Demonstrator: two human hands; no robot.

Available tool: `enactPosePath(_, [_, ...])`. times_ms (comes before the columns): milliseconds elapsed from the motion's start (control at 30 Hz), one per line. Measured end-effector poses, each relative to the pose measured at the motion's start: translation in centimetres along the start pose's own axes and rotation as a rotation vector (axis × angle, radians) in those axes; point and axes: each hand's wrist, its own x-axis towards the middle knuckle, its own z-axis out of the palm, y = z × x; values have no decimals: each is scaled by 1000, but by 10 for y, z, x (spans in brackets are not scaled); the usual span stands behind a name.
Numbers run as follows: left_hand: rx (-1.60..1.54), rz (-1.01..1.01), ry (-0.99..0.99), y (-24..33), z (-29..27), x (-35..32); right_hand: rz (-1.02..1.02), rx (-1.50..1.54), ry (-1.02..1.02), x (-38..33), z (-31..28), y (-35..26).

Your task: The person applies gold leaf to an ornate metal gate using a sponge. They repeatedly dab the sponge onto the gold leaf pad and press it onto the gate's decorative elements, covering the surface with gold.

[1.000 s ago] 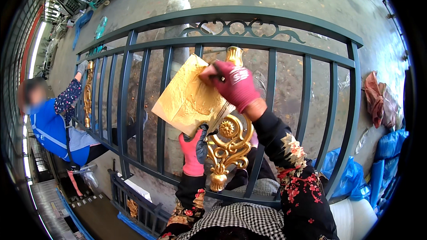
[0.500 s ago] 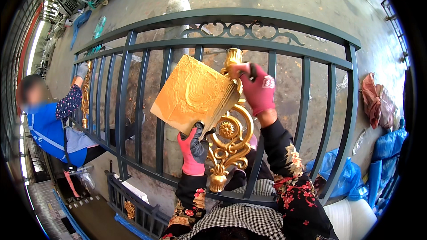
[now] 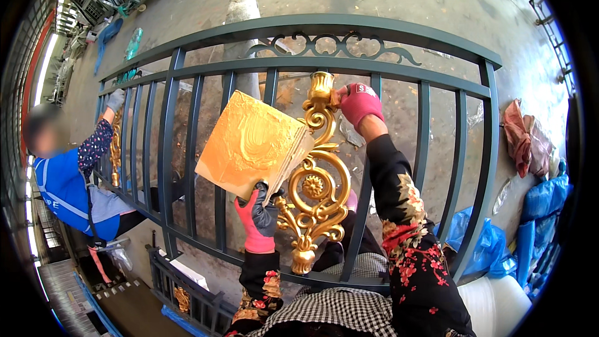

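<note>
1. From the head view I see my left hand, in a pink and grey glove, closed around the lower corner of a flat board smeared with gold paint. The board is held up tilted, its painted face towards me, in front of the bars of a dark green metal gate panel.

2. My right hand, in a red glove, is raised to the top of a gold scrollwork ornament. The fingers are pinched narrow against the ornament's upper knob; I cannot tell what they hold, if anything, as it is hidden behind the glove.

3. The ornament is fixed upright on the gate panel between the vertical bars, just right of the board, whose right edge overlaps it. It runs from the knob near the upper rail down through rings and scrolls to a drop-shaped tip by the lower rail.

4. At the left edge a co-worker in a blue vest reaches a grey-gloved hand up to another gold ornament at the gate's far end.

5. Behind the gate at the right, on the concrete floor, lie blue plastic bags and a bundle of reddish cloth.
</note>
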Motion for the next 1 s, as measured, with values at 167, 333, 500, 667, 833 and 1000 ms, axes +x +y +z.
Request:
enactPosePath(167, [286,232,-30,-10,-12,4,35,48,110,-8,-28,-30])
enactPosePath(333, [311,258,-22,-11,-18,6,-67,31,-125,-9,-22,-15])
enactPosePath(500, [553,395,-65,-24,-31,7,9,-57,132,2,-11,-20])
enactPosePath(667, [282,185,37,-14,-24,-1,-88,-64,101,-8,-13,-43])
enactPosePath(833, [327,259,0,-29,-42,-3,-255,-194,121,9,-15,-63])
enactPosePath(1000, [294,225,47,-21,-48,-10,-445,-400,24,21,-20,-85])
